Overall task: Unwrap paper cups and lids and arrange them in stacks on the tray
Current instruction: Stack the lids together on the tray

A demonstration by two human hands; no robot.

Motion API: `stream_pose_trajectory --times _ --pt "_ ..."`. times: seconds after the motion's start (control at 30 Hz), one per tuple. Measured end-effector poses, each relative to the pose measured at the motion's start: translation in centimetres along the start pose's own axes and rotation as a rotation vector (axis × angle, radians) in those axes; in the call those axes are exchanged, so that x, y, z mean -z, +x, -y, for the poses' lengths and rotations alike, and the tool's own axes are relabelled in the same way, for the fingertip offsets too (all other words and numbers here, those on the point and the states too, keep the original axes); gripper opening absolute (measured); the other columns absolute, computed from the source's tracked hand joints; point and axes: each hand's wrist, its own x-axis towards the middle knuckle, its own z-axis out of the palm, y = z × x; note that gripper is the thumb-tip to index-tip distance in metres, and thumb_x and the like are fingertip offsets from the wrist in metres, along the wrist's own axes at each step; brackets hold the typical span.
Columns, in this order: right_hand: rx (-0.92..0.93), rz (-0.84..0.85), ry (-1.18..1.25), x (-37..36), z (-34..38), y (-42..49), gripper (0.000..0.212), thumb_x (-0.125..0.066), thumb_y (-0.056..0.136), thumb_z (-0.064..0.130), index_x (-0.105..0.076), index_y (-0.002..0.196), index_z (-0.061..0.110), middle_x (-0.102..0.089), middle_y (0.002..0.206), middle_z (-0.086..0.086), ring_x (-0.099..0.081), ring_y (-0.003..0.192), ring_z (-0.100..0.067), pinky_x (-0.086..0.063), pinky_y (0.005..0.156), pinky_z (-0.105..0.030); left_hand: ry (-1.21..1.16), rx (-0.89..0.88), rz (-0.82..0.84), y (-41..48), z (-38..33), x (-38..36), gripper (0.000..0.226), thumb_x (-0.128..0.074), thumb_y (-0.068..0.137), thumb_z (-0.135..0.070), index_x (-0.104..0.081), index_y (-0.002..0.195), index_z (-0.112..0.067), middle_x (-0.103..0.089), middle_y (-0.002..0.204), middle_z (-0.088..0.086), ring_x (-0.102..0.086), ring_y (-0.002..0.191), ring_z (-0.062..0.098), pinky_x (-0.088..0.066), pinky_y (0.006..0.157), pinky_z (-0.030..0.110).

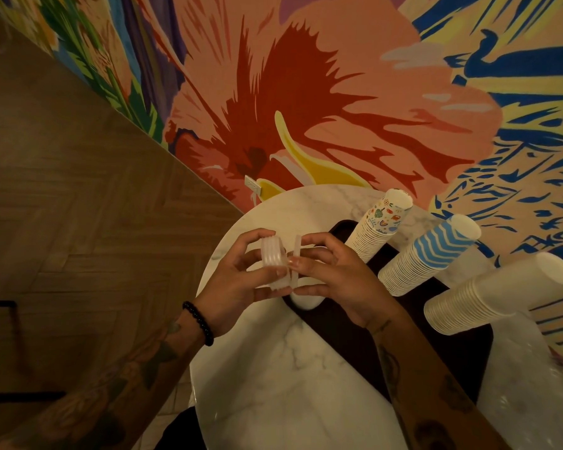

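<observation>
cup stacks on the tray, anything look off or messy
Nothing spilled or damaged. The patterned cup stack, blue wavy cup stack and plain white cup stack stand apart on the dark tray; their fanned lean looks like lens distortion. Only loose plastic wrap lies on the marble table, right of the tray.

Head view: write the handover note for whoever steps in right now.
Left hand: grip on a small lid stack, held above the table.
Right hand: pinches one lid right beside that stack.
Tray: the patterned cup stack, blue-wave cup stack and plain white cup stack stand on it, unwrapped.
White round piece, likely lids, lies under the hands.
Done: cups stacked.
Left: stack the lids on the tray.
Clear wrap lies at the right.
</observation>
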Motion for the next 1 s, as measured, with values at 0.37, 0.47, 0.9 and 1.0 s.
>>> stream_pose_trajectory --times 0.37,0.47,0.9,1.0 --pt "0.165 -0.266 -0.729 4.2 0.0 1.6 0.068 -0.084 0.074 0.042 -0.053 0.134 0.04 -0.053 0.128 0.012 -0.051 0.114 -0.011 -0.048 0.091 -0.031 -0.144 0.104 -0.1 0.5 0.3 1.9 0.052 -0.069 0.08 -0.007 -0.057 0.126 -0.028 -0.058 0.131 0.014 -0.064 0.112 0.039 -0.059 0.076 0.045" --pt "0.123 -0.239 -0.919 4.4 -1.4 2.5 0.076 -0.082 0.072 0.049 -0.049 0.139 0.036 -0.052 0.135 0.006 -0.048 0.124 -0.019 -0.046 0.102 -0.044 -0.162 0.125 -0.098 0.4 0.4 2.1 0.048 -0.062 0.09 -0.002 -0.055 0.129 -0.028 -0.057 0.13 0.012 -0.065 0.112 0.039 -0.059 0.076 0.044" --pt "0.05 -0.27 -0.986 4.0 -3.0 2.5 0.084 -0.077 0.071 0.066 -0.044 0.142 0.033 -0.052 0.139 0.006 -0.048 0.128 -0.021 -0.045 0.103 -0.048 -0.212 0.167 -0.054 -0.1 0.1 1.5 0.055 -0.07 0.076 -0.015 -0.058 0.128 -0.027 -0.061 0.13 0.014 -0.068 0.108 0.039 -0.061 0.074 0.041" --pt "0.159 -0.294 -0.866 3.5 -1.7 1.8 0.079 -0.077 0.073 0.063 -0.046 0.141 0.036 -0.05 0.14 0.01 -0.048 0.126 -0.015 -0.045 0.103 -0.039 -0.208 0.188 -0.016 -0.1 -0.3 0.9 0.058 -0.069 0.078 -0.018 -0.055 0.133 -0.025 -0.06 0.131 0.016 -0.068 0.108 0.038 -0.061 0.07 0.036"
